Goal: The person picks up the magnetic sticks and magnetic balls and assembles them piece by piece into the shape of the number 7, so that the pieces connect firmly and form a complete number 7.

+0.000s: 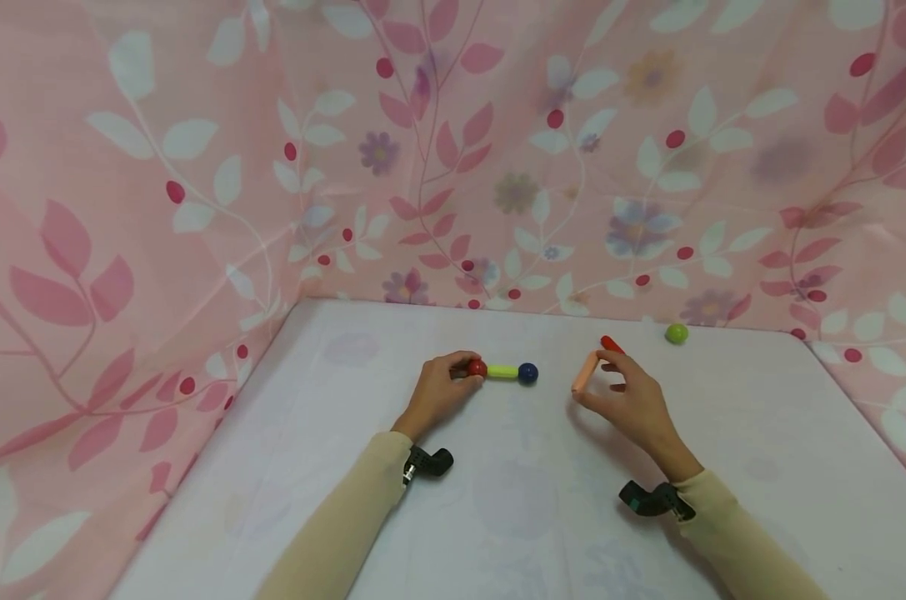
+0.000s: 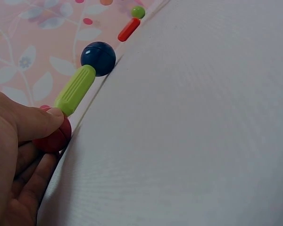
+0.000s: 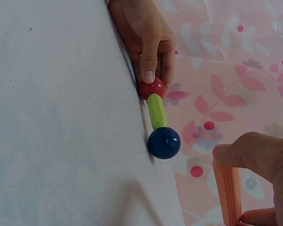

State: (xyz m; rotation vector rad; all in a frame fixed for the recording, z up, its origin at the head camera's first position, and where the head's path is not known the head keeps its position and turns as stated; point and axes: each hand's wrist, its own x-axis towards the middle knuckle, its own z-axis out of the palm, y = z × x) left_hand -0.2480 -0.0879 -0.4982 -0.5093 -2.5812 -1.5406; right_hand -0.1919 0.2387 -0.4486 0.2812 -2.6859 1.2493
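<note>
My left hand [image 1: 439, 392] pinches a red ball [image 1: 478, 367] between thumb and fingers. A yellow-green ribbed rod [image 1: 503, 372] joins that ball to a dark blue ball [image 1: 528, 373]; the joined piece lies along the white table. In the left wrist view the thumb presses on the red ball [image 2: 56, 136] beside the rod's end. To the right, my right hand [image 1: 636, 408] holds an orange ribbed rod [image 1: 585, 372] by its two ends, thumb at one and a finger at the other. The right wrist view shows this orange rod [image 3: 228, 193] apart from the blue ball [image 3: 164, 143].
A red rod [image 1: 612, 343] lies just beyond my right hand, partly hidden by it. Farther back on the white table [image 1: 347, 467] sits a green ball [image 1: 677, 333]. Pink floral cloth [image 1: 453, 167] hangs behind and along the sides. Each wrist bears a black camera.
</note>
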